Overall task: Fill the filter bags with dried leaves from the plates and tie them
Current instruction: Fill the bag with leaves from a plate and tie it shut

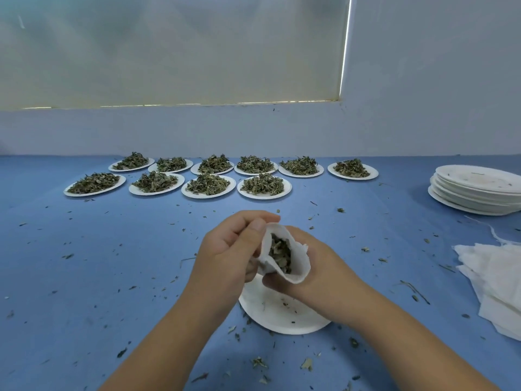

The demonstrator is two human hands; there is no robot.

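Filter bag (296,268), white and soft, is sitting open-mouthed between both hands, just above a nearly bare paper plate (284,320) at the near edge of the tabletop (112,263). The left hand (228,249) is reaching in from the near left with its fingers curled, thumb and fingers pinching the bag's left rim. The right hand (321,275) is coming in from the near right and cupping the bag from below and behind, fingers wrapping round it. Dried leaves (279,252), dark green and crumpled, are showing inside the mouth. Only a few crumbs are lying on the plate underneath.

Leaf scraps are lying all over the blue cloth. To the right, a pile of flat empty bags (499,280) is resting near the edge, and beyond it a stack of used plates (476,193). Farther back, ten plates (265,196) heaped with leaves are standing in two rows. Behind them a pale wall (423,94) is rising, with a drawn blind (169,52) letting light in along its edges.
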